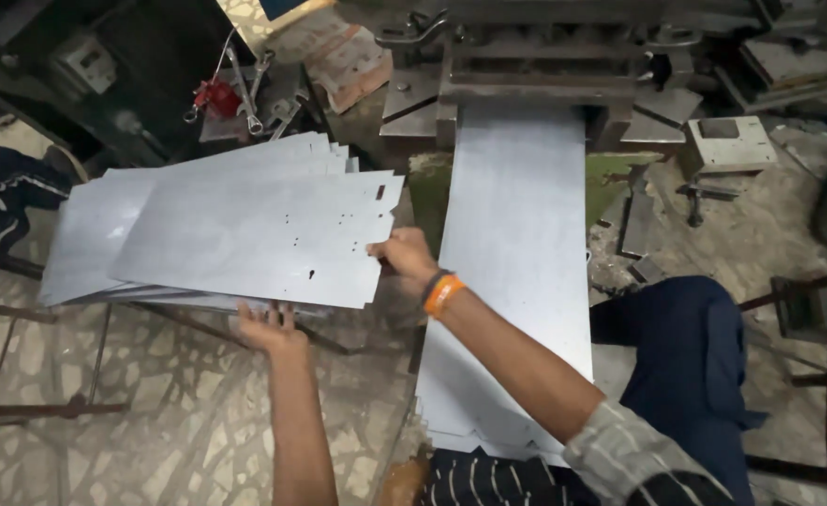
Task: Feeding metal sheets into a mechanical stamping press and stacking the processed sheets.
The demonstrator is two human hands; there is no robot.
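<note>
Head view, looking down at a metalworking station. Left hand [265, 328] reaching up under the near edge of the top punched metal sheet [263, 234], fingers spread flat against its underside and bearing it from below. Right hand [404, 255], wearing an orange wristband [442, 293], pinching the right near corner of the same sheet, thumb on top and fingers curled beneath. Sheet lying nearly level, tilted slightly, carrying small punched holes and a slot near its right edge, resting over a fanned stack of similar sheets [104, 234] spreading to the left. Long blank sheet strip [516, 262] running from near to far on the right, just beside the right forearm, its far end sitting under the dark press machine [535, 66]. Wrenches [249, 89] and a red object [215, 96] lying at far left of the press. Dark blue trouser knee [685, 347] showing at near right. Mottled stone floor [179, 431] lying below the stack.
</note>
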